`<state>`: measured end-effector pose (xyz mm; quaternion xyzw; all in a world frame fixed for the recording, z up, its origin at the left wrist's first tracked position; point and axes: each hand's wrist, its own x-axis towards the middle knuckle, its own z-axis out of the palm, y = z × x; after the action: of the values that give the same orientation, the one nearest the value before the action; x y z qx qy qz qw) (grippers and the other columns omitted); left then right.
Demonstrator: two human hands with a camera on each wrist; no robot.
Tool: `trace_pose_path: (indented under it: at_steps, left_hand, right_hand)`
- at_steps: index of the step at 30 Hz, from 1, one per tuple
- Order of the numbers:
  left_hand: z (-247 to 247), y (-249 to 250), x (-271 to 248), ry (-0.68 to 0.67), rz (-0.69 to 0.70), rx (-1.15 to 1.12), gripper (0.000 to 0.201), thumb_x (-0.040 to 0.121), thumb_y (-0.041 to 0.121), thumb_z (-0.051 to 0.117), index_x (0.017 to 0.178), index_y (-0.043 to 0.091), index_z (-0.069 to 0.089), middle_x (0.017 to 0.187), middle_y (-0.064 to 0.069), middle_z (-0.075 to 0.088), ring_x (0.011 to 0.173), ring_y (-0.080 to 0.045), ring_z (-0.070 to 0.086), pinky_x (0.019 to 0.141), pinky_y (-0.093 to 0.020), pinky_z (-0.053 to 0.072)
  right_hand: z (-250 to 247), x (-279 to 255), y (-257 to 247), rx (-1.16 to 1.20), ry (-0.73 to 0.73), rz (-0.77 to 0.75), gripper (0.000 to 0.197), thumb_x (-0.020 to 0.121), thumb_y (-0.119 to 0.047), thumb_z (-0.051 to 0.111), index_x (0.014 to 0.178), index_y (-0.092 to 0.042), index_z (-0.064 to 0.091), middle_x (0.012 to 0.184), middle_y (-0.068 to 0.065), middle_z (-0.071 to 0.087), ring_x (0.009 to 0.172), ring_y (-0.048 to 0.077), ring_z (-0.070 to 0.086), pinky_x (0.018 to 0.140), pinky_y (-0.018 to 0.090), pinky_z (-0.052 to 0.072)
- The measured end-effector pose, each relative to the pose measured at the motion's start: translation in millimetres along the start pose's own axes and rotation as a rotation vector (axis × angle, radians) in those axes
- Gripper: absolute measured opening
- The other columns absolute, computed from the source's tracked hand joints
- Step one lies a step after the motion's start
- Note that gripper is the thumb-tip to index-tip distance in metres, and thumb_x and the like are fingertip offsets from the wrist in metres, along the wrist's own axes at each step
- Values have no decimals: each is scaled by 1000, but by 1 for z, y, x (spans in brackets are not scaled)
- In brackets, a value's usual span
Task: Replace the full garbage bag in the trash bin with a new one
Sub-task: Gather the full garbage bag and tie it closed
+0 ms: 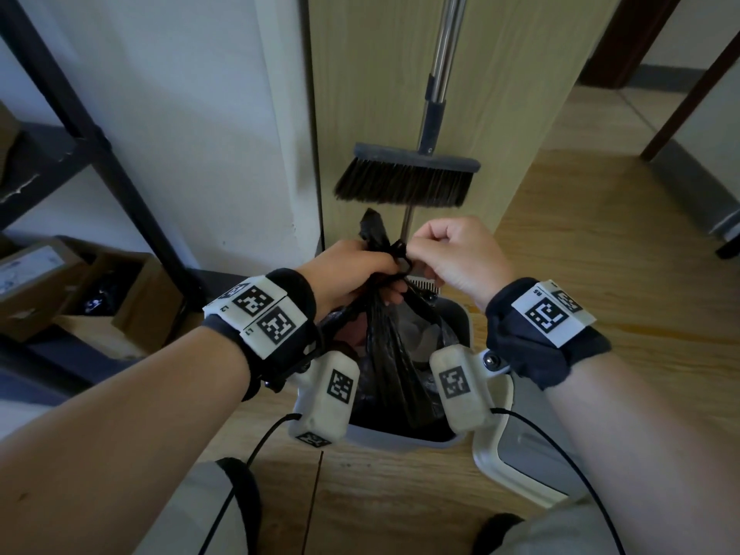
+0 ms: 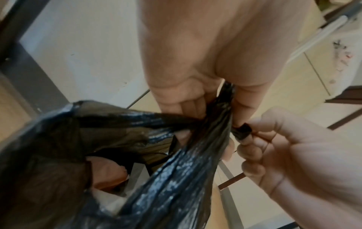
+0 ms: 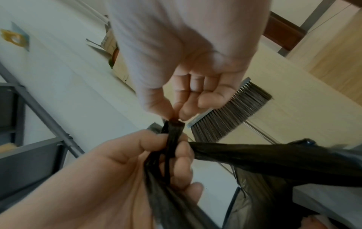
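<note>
**Bag neck gathered for tying**

We find the left hand (image 1: 352,266) gripping the garbage bag (image 1: 394,378) neck above the trash bin (image 1: 460,314), keeping it closed; at its 3 o'clock, right hand (image 1: 456,254) fingers (image 3: 183,106) pinch a strand, apparently knotting.

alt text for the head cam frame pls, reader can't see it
Seen from above, a person's left hand grips the gathered neck of a full black garbage bag while the right hand pinches a strip of it, apparently tying it shut. The bag sits in a white trash bin on a wood floor, with a broom against the cabinet behind.
</note>
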<state>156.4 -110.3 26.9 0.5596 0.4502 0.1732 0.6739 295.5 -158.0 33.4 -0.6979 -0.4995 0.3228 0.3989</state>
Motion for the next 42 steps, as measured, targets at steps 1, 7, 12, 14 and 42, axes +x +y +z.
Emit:
trace_pose_path:
  at_steps: [1, 7, 12, 14, 42]
  left_hand:
    - [-1, 0, -1, -15, 1, -17, 10, 90, 9, 55, 88, 3, 64, 67, -6, 68, 52, -11, 66, 58, -22, 56]
    - [-13, -4, -2, 29, -18, -35, 21, 91, 24, 56, 81, 7, 65, 60, -3, 69, 52, -14, 66, 55, -22, 56]
    - [-20, -5, 0, 23, -23, -11, 17, 90, 22, 57, 80, 10, 64, 61, -2, 69, 54, -13, 63, 58, -23, 54]
    - [-21, -5, 0, -6, 7, -1, 9, 88, 15, 62, 81, 11, 66, 63, -1, 66, 56, -11, 61, 61, -23, 53]
    - [-16, -2, 13, 106, -2, 129, 25, 86, 11, 47, 62, 10, 52, 45, 1, 50, 44, -13, 42, 49, -24, 39]
  right_hand:
    - [0, 2, 1, 15, 19, 3, 11, 79, -12, 63, 70, -7, 67, 55, -4, 56, 48, 7, 51, 44, 16, 41]
    - [8, 7, 0, 89, 29, 33, 11, 80, -9, 59, 71, -5, 63, 62, 6, 57, 46, 11, 49, 41, 19, 38]
    - [14, 15, 5, 200, 98, 126, 12, 84, -14, 55, 73, -10, 59, 74, 11, 58, 46, 11, 50, 43, 22, 39]
    - [19, 16, 9, 198, 5, 175, 15, 90, -18, 50, 84, -14, 63, 79, 10, 59, 50, 14, 52, 45, 24, 38]
    - [5, 11, 13, 21, -129, 38, 17, 87, -10, 57, 84, -5, 73, 88, 17, 72, 89, 31, 70, 84, 39, 58]
